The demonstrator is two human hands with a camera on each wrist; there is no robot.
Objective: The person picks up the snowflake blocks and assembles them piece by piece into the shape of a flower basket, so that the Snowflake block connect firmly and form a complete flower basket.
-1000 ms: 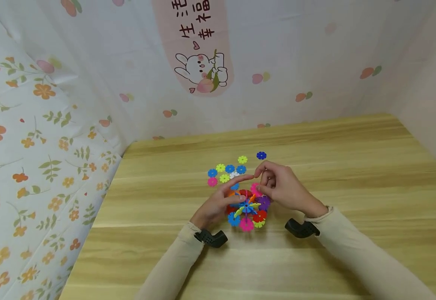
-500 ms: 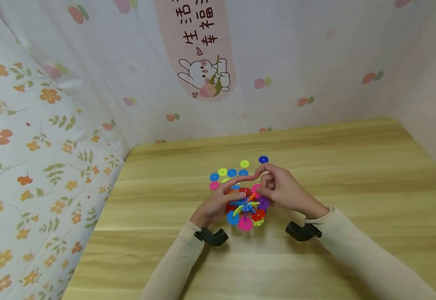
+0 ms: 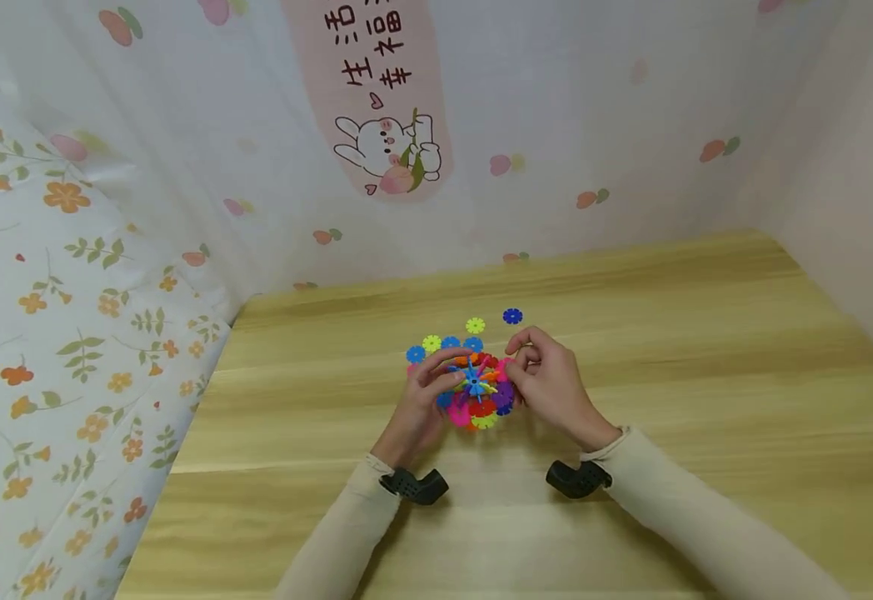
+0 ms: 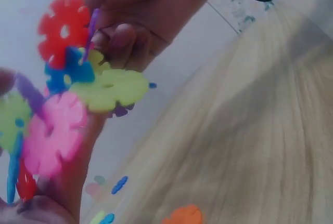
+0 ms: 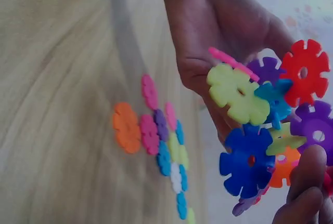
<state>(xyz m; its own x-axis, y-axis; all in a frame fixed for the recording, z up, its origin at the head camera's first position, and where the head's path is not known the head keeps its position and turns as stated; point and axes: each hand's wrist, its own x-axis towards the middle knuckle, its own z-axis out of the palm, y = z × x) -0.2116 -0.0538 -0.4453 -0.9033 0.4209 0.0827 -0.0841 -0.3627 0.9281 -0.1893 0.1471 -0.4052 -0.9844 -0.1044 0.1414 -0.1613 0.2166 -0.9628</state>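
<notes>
A cluster of interlocked plastic snowflake discs (image 3: 474, 383) in many colours is held between both hands. My left hand (image 3: 416, 408) grips it from the left, thumb and index finger curved over its top. On the other side my right hand (image 3: 552, 387) pinches a pink disc (image 3: 504, 369) at the cluster's upper right edge between thumb and curled fingers. The right wrist view shows the underside, with a dark blue disc (image 5: 247, 160), a yellow disc (image 5: 238, 94) and a red disc (image 5: 306, 72) standing at different angles. Shown in the left wrist view, a pink disc (image 4: 56, 134) faces the camera.
Loose discs lie flat on the wooden table (image 3: 669, 333) behind the cluster, among them a dark blue one (image 3: 512, 316) and a lime one (image 3: 476, 325). The right wrist view shows an orange disc (image 5: 126, 128) beside several others. A printed curtain (image 3: 556, 108) hangs behind the table.
The cluster has been turned and shifted, with its lower pink disc now further left. My index fingertips, which met above it, have come apart. The head view has shifted slightly.
</notes>
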